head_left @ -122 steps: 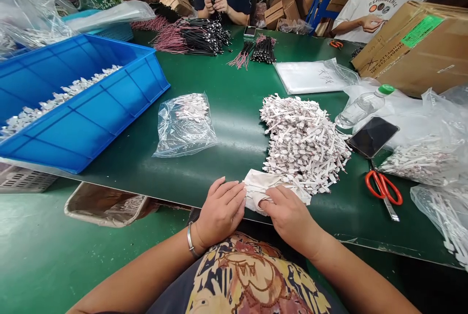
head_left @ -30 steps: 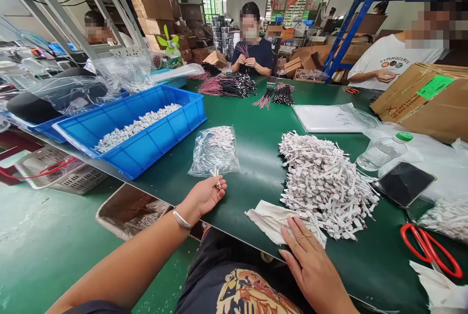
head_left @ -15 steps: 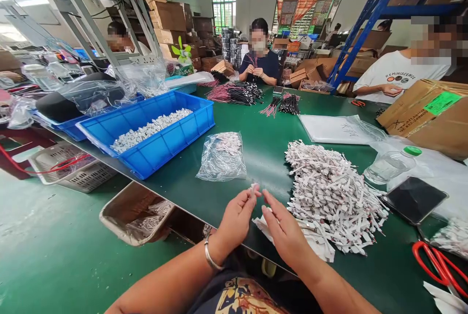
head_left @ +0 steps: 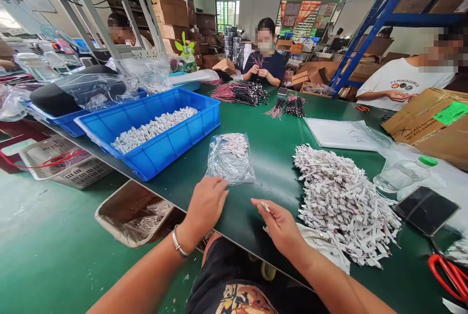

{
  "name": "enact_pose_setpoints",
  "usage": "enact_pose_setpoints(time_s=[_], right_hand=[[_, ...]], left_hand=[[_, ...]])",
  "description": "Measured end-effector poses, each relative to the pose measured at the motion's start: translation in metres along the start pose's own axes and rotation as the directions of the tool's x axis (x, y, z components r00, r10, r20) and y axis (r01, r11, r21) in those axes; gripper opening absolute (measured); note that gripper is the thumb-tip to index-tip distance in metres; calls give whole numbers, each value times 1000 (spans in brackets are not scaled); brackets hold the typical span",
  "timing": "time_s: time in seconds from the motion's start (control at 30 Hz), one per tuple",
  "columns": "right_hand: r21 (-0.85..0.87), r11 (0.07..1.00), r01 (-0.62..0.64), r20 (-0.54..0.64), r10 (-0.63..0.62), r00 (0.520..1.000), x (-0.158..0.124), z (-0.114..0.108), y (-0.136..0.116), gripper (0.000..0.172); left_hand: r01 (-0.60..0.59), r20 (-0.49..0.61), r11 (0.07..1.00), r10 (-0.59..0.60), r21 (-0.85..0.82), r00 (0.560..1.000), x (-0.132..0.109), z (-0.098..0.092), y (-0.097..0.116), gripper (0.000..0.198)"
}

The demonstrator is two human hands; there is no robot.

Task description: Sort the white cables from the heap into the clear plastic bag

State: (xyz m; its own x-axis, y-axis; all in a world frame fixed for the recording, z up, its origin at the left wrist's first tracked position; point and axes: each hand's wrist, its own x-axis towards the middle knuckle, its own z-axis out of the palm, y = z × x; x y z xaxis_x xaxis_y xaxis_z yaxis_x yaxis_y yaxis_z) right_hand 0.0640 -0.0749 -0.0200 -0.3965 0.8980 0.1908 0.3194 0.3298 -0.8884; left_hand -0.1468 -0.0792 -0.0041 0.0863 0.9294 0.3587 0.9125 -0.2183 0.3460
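Observation:
My left hand (head_left: 206,204) reaches over the green table (head_left: 263,158) with fingers stretched toward the near edge of a clear plastic bag (head_left: 231,159) holding small white parts; nothing shows in it. My right hand (head_left: 280,226) is held palm up, thumb and forefinger pinching one small white part (head_left: 264,206). Right of it lies a big heap of white paper-tagged parts (head_left: 341,202). A white cloth (head_left: 323,245) lies under that hand, by the table's near edge.
A blue bin (head_left: 153,126) of white parts stands at the left. A tray (head_left: 133,214) sits below the table edge. Bottle (head_left: 402,172), phone (head_left: 426,209), red scissors (head_left: 451,272) and cardboard box (head_left: 431,119) lie right. Two people work opposite, among bundles of wires (head_left: 241,93).
The hands, together half a second ago with a small part between them, have parted: the left moved toward the plastic bag, the right keeps the part. The view tilted up slightly.

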Motion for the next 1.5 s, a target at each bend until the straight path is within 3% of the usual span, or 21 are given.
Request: enact_pose_setpoints(time_s=[0.1,0.2,0.27,0.47,0.73,0.87,1.17,1.4,1.5], right_hand=[[-247,927,281,158,-248,956,19,12,-6,30],[-486,757,437,345,-293,891,50,32,-15,31],[-608,677,415,375,-216,901,73,44,-18,29],[-764,609,215,249,-30,968,127,66,-10,19],[-822,563,82,209,165,964,167,85,-1,29],[-828,559,49,176,176,968,171,86,3,28],[-809,581,92,179,95,979,133,85,-8,34],[-789,605,109,193,75,978,153,79,-7,30],[-765,622,169,226,13,974,132,72,-16,35]], left_hand=[[8,-56,978,4,209,998,16,1,-29,23],[10,-51,976,1,219,999,30,5,-42,21],[17,-67,978,-3,207,998,36,7,-45,22],[18,-127,985,4,171,992,45,6,-43,24],[3,-193,997,12,75,981,52,5,-38,23],[21,-218,998,-8,55,976,57,3,-34,24],[35,-215,997,-20,66,977,54,5,-35,22],[37,-212,995,-17,89,977,49,5,-33,21],[43,-181,994,-23,104,983,45,5,-39,20]])
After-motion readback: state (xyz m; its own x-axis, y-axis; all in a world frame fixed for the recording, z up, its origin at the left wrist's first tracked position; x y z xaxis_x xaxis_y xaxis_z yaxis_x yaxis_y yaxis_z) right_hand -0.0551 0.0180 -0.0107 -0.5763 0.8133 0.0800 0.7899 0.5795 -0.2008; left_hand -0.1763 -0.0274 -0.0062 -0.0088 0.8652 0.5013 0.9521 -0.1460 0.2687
